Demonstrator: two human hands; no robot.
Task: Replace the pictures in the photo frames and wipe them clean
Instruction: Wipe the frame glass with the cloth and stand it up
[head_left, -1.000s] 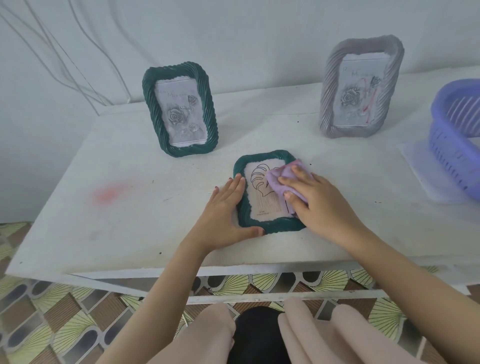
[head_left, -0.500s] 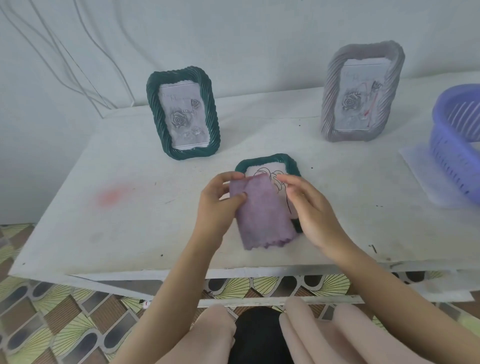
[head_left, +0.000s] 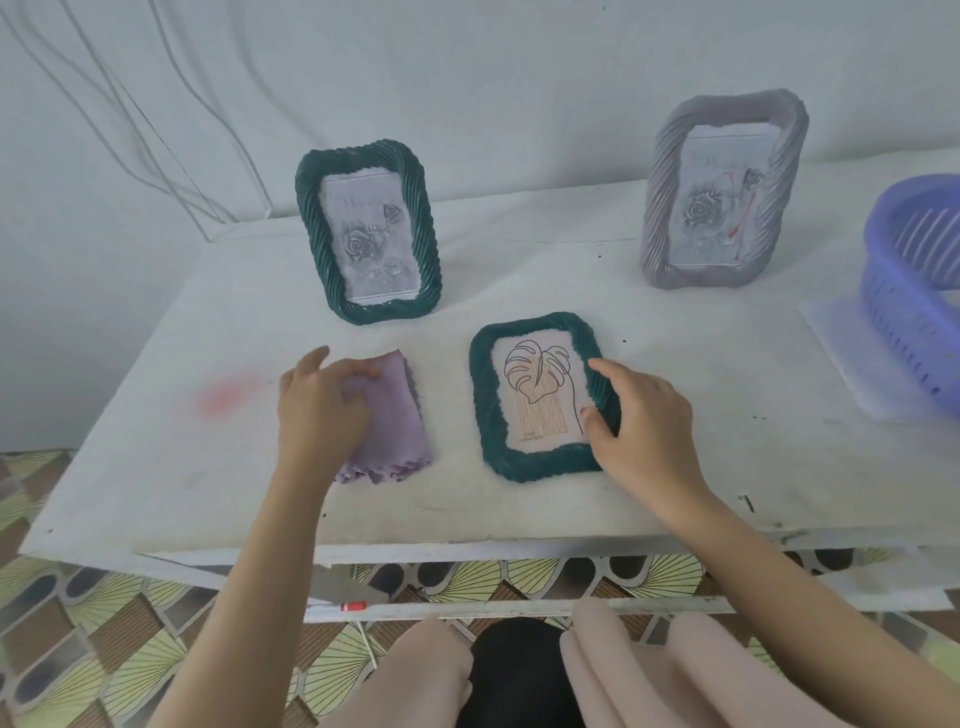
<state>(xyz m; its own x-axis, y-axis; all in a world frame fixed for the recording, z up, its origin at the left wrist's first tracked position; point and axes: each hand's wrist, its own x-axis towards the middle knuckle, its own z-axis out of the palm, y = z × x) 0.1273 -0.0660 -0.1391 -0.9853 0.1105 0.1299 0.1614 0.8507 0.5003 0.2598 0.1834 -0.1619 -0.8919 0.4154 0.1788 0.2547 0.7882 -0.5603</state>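
A small dark green frame (head_left: 540, 457) lies flat on the white table (head_left: 675, 374), showing a leaf line drawing. My right hand (head_left: 644, 421) grips its right edge, thumb on the picture's lower corner. To the left, a folded purple cloth (head_left: 395, 431) lies on the table with my left hand (head_left: 317, 410) resting on it, fingers on its upper edge. Behind them stands an upright green frame (head_left: 306, 228) with a grey rose picture. A grey frame (head_left: 665, 197) with a rose picture and red marks stands at the back right.
A purple plastic basket (head_left: 893, 291) sits on a white sheet (head_left: 836, 348) at the right edge. A faint red stain (head_left: 228, 395) marks the table at the left. Cables (head_left: 156, 119) run down the wall behind. Patterned floor and my knees lie below the table's front edge.
The cloth went from wiping the flat frame with my right hand, to both hands, to lying left of the frame under my left hand. My right hand now holds the frame's right edge.
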